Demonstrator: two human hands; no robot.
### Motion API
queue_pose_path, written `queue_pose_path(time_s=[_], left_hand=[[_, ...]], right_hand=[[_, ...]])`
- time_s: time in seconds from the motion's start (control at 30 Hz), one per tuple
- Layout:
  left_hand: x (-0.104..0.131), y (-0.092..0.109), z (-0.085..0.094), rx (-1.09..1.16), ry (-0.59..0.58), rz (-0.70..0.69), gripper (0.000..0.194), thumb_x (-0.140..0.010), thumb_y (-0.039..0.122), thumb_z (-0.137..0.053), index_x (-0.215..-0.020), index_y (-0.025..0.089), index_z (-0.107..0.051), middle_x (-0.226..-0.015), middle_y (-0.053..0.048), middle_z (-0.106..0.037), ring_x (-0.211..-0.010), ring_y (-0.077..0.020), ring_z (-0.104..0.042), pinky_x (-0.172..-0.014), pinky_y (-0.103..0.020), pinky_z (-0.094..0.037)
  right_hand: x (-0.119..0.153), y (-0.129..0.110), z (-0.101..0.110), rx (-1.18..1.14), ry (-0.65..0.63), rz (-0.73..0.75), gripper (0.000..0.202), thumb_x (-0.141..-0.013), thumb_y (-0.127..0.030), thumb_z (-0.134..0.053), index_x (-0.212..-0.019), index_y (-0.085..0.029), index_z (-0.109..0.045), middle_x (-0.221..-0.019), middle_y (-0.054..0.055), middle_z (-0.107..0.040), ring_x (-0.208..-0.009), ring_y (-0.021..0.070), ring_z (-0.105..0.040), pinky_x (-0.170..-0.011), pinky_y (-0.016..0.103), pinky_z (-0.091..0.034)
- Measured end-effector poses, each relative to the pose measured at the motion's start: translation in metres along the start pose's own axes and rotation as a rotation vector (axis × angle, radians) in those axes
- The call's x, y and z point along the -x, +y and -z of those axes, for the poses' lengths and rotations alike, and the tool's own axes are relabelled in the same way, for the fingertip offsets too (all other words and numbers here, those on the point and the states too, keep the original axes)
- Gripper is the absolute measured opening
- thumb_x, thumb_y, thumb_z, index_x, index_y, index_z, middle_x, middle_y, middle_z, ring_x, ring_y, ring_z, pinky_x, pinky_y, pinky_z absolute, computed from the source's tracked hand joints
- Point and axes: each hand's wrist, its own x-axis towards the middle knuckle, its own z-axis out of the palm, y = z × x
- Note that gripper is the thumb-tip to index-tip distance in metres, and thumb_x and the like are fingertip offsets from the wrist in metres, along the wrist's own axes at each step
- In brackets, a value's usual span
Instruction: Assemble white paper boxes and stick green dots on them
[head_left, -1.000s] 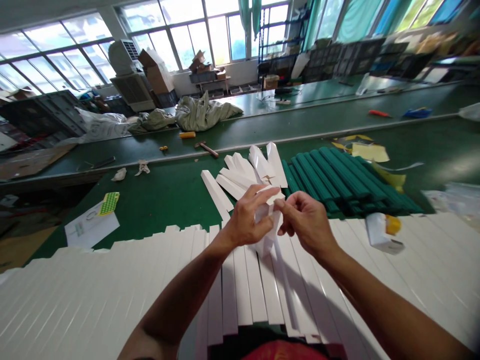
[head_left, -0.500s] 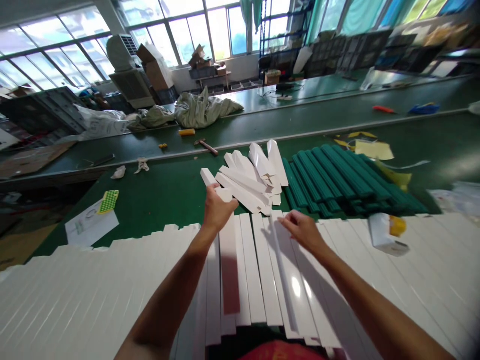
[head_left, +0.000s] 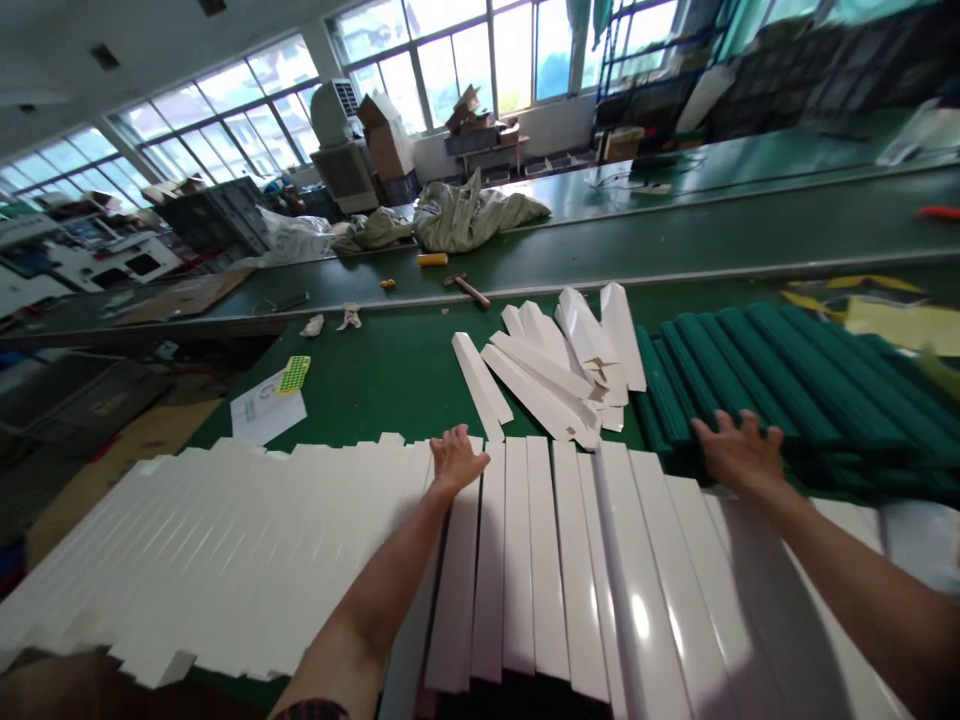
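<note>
Long narrow white cartons (head_left: 540,560) lie side by side in a row in front of me. My left hand (head_left: 456,462) rests on the far end of one carton, fingers stretched forward and thumb out to the side. My right hand (head_left: 742,450) is spread at the near ends of a stack of dark green ribbed rolls (head_left: 757,370); its fingertips overlap the rolls, and whether they touch is unclear. Beyond the cartons is a loose pile of white folded card pieces (head_left: 555,360), with one separate piece (head_left: 480,385) to its left.
Left on the green table are a paper sheet (head_left: 268,408) and a yellow-green perforated block (head_left: 295,374). Farther back, a hammer (head_left: 471,290) lies near a raised ledge, with a crumpled grey-green bag (head_left: 469,215) behind. A yellow sheet (head_left: 904,322) is beyond the rolls.
My left hand's raised carton now lies in the row, the hand flatter on it. My right hand has left the cartons and moved right to the green rolls. The view has swung left.
</note>
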Motion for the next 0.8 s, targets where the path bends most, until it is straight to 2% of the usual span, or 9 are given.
queue_pose_path(time_s=[0.13, 0.2, 0.3, 0.43, 0.5, 0.57, 0.63, 0.7, 0.8], left_hand=[[0.008, -0.004, -0.004, -0.063, 0.018, -0.058, 0.058, -0.082, 0.033, -0.05, -0.138, 0.021, -0.041, -0.139, -0.013, -0.047, -0.129, -0.0301, -0.037, -0.104, -0.05, -0.026], [0.01, -0.008, -0.002, -0.079, 0.009, -0.085, 0.054, -0.083, 0.034, -0.048, -0.137, 0.025, -0.043, -0.14, -0.012, -0.046, -0.128, -0.0312, -0.037, -0.104, -0.055, -0.024], [0.008, -0.012, -0.002, -0.084, -0.002, -0.109, 0.055, -0.085, 0.034, -0.044, -0.139, 0.022, -0.043, -0.139, -0.016, -0.047, -0.125, -0.0348, -0.041, -0.101, -0.062, -0.025], [0.003, -0.016, -0.015, -0.138, 0.007, -0.088, 0.055, -0.089, 0.038, -0.037, -0.143, 0.024, -0.037, -0.143, -0.015, -0.044, -0.128, -0.0329, -0.04, -0.102, -0.06, -0.027], [0.001, -0.018, -0.021, -0.144, 0.002, -0.075, 0.056, -0.09, 0.04, -0.035, -0.144, 0.024, -0.035, -0.145, -0.015, -0.042, -0.13, -0.0324, -0.039, -0.103, -0.06, -0.026], [-0.001, -0.019, -0.024, -0.135, -0.002, -0.065, 0.056, -0.091, 0.041, -0.035, -0.144, 0.024, -0.034, -0.146, -0.015, -0.04, -0.131, -0.0331, -0.037, -0.102, -0.061, -0.026], [-0.005, -0.014, -0.02, -0.118, 0.031, -0.06, 0.054, -0.093, 0.041, -0.034, -0.144, 0.023, -0.034, -0.146, -0.015, -0.039, -0.131, -0.0337, -0.037, -0.1, -0.061, -0.029], [-0.013, -0.002, -0.012, -0.108, 0.106, -0.079, 0.052, -0.095, 0.042, -0.032, -0.142, 0.021, -0.034, -0.142, -0.017, -0.041, -0.127, -0.0331, -0.04, -0.095, -0.057, -0.036], [-0.033, 0.026, 0.001, -0.16, 0.206, -0.207, 0.049, -0.094, 0.035, -0.037, -0.139, 0.014, -0.037, -0.129, -0.019, -0.049, -0.116, -0.0318, -0.047, -0.089, -0.046, -0.042]], right_hand=[[-0.006, 0.002, -0.004, 0.068, -0.022, 0.067, 0.029, -0.083, -0.007, -0.044, -0.094, -0.013, -0.071, -0.111, 0.026, -0.057, -0.113, 0.0432, -0.044, -0.079, 0.056, -0.032], [-0.003, 0.004, -0.002, 0.11, -0.033, 0.121, 0.031, -0.084, -0.004, -0.042, -0.091, -0.013, -0.07, -0.116, 0.026, -0.056, -0.116, 0.0389, -0.044, -0.084, 0.055, -0.031], [0.003, 0.008, 0.001, 0.153, -0.022, 0.155, 0.032, -0.087, -0.004, -0.04, -0.099, -0.014, -0.068, -0.136, 0.024, -0.046, -0.123, 0.0339, -0.039, -0.091, 0.052, -0.03], [0.009, 0.009, 0.004, 0.16, -0.005, 0.126, 0.03, -0.082, -0.009, -0.053, -0.111, -0.012, -0.063, -0.136, 0.024, -0.045, -0.122, 0.0348, -0.039, -0.096, 0.053, -0.028], [0.009, 0.005, 0.004, 0.134, -0.015, 0.145, 0.05, -0.076, -0.014, -0.064, -0.124, -0.011, -0.055, -0.136, 0.024, -0.045, -0.121, 0.0354, -0.041, -0.098, 0.052, -0.027], [0.006, -0.002, 0.003, 0.094, -0.045, 0.192, 0.071, -0.071, -0.019, -0.071, -0.136, -0.014, -0.045, -0.138, 0.023, -0.044, -0.118, 0.0338, -0.047, -0.099, 0.048, -0.03], [0.0, -0.009, 0.0, 0.056, -0.085, 0.225, 0.075, -0.071, -0.017, -0.071, -0.14, -0.02, -0.043, -0.137, 0.022, -0.044, -0.107, 0.0307, -0.056, -0.092, 0.042, -0.037], [-0.007, -0.015, -0.002, 0.024, -0.116, 0.218, 0.066, -0.074, -0.01, -0.064, -0.136, -0.023, -0.048, -0.13, 0.022, -0.049, -0.093, 0.0276, -0.063, -0.082, 0.037, -0.042], [-0.015, -0.016, -0.005, -0.036, -0.147, 0.196, 0.059, -0.075, -0.001, -0.055, -0.13, -0.022, -0.056, -0.12, 0.02, -0.054, -0.081, 0.0234, -0.066, -0.072, 0.032, -0.044]])
